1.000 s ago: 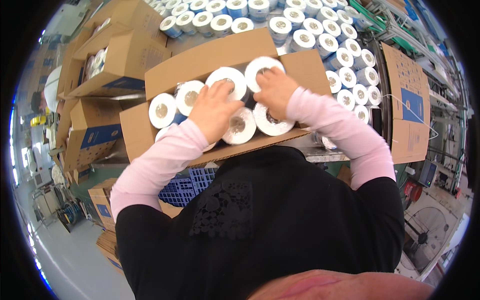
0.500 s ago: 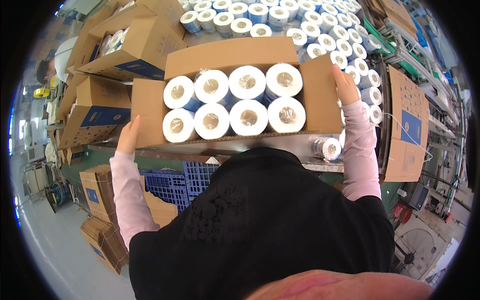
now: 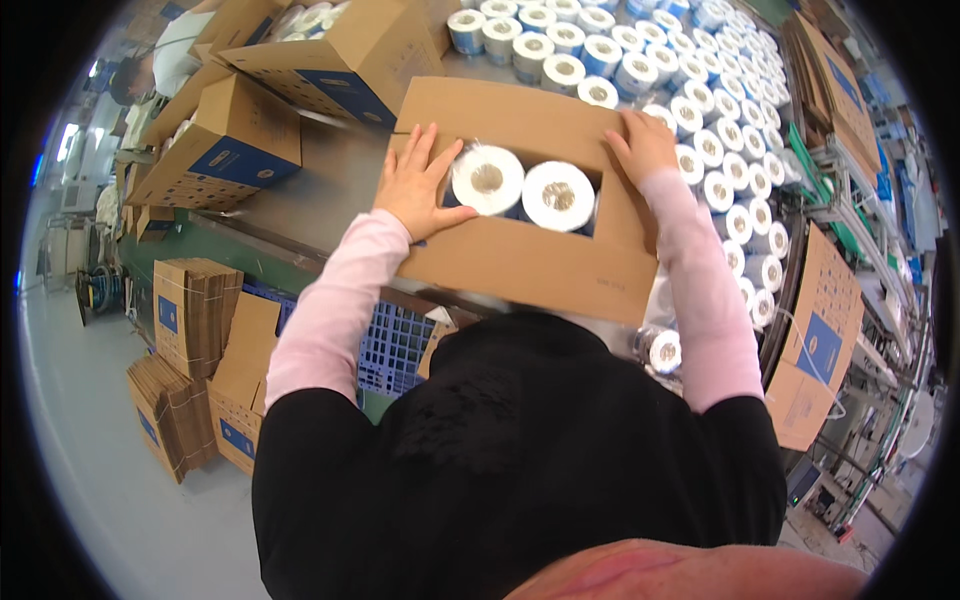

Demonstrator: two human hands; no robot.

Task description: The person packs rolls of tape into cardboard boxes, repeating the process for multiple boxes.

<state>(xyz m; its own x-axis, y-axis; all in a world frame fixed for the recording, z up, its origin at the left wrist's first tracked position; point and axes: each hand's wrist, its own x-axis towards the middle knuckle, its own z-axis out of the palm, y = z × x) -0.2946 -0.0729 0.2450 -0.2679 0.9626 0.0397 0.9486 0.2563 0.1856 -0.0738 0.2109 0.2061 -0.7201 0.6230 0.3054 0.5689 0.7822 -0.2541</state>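
Note:
In front of me on the metal table, a cardboard box has its flaps folded inward over the top. Two wrapped white paper rolls show through the gap between the flaps; any others inside are hidden. My left hand lies on the left flap with fingers spread, its tips near the left roll. At the far right corner, my right hand rests on the right flap with its fingers stretched out. Neither hand grips anything.
Many wrapped rolls stand upright behind and right of the box. Open filled cartons are at the left, near another person. Flat carton bundles and a blue plastic pallet lie below. One roll sits at the near edge.
The box's flaps have gone from spread outward to folded in, covering most of the rolls. Both hands have moved inward onto them, and the view has shifted.

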